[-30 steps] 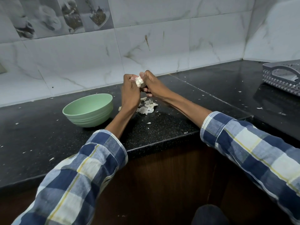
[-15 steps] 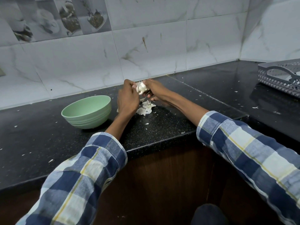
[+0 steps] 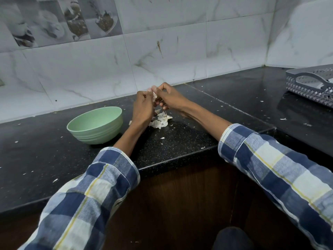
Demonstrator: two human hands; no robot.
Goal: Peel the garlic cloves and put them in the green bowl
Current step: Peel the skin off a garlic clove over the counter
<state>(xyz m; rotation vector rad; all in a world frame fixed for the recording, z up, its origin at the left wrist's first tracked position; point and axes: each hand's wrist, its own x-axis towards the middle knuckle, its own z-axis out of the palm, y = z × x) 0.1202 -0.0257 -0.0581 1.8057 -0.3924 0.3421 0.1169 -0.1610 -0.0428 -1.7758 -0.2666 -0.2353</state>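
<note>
Left hand (image 3: 143,107) and right hand (image 3: 170,99) pinching a garlic clove (image 3: 154,96) in both grips, above peel pile (image 3: 161,120), right of green bowl (image 3: 95,125) on table (image 3: 180,141)

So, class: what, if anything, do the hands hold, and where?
Both hands pinch a small white garlic clove between their fingertips; exact part unclear.
</note>
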